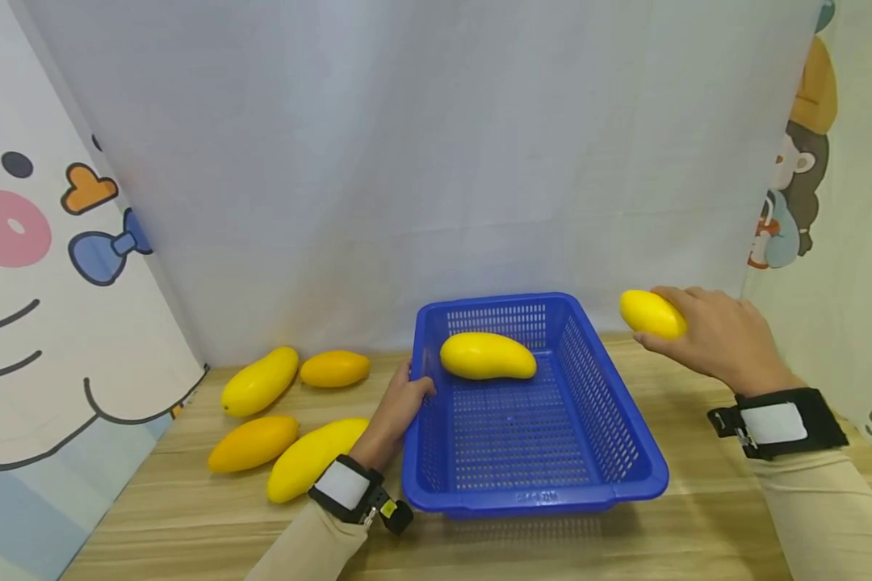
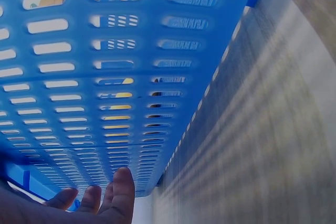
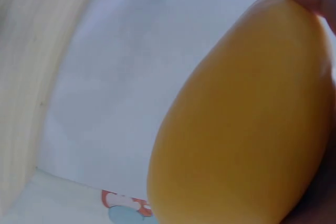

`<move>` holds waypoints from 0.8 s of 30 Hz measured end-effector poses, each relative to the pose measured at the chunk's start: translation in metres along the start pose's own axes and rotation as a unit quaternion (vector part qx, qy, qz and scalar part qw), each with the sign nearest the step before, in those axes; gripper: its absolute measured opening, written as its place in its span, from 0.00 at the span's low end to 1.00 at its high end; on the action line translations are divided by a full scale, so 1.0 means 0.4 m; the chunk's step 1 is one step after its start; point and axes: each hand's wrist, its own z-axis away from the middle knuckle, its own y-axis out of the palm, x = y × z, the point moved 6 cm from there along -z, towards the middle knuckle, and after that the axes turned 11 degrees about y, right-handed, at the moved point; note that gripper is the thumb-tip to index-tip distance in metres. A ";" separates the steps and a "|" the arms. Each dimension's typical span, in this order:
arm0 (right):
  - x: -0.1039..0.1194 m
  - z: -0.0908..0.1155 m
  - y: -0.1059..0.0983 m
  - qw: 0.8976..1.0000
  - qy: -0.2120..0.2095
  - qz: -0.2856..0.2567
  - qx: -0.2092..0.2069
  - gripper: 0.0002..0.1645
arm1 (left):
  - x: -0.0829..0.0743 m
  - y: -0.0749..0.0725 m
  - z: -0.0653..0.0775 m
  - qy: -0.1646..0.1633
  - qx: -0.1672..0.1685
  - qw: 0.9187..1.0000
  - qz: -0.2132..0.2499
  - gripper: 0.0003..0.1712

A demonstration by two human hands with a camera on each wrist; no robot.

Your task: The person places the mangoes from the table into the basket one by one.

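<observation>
My right hand [image 1: 719,335] holds a yellow mango [image 1: 652,314] in the air to the right of a blue plastic basket [image 1: 628,403]. Large in the right wrist view, that same mango [image 3: 241,124] lies against the palm, with a fingertip at its upper end. At the basket's left side my left hand [image 1: 400,403] grips the rim, its thumb over the edge. Its fingers [image 2: 123,192] show along the outside of the slotted wall in the left wrist view. Inside the basket, toward the back, another yellow mango [image 1: 487,356] lies on its side.
Left of the basket, several mangoes lie on the wooden table [image 1: 189,516]: a yellow mango [image 1: 260,382], an orange mango [image 1: 334,369], another orange mango [image 1: 253,444] and a yellow mango [image 1: 312,460] beside my left wrist. A white curtain [image 1: 407,161] hangs behind.
</observation>
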 end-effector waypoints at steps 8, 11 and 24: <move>0.040 0.006 -0.043 1.000 -0.011 -0.005 -0.018 0.44 | 0.000 0.000 -0.001 0.003 -0.004 1.000 0.002 0.39; 0.043 0.007 -0.046 1.000 -0.009 -0.004 -0.015 0.44 | 0.001 0.000 0.000 0.003 -0.003 1.000 0.001 0.39; 0.107 0.018 -0.092 0.998 -0.036 -0.017 -0.047 0.44 | 0.004 -0.001 -0.001 -0.003 0.003 1.000 -0.009 0.39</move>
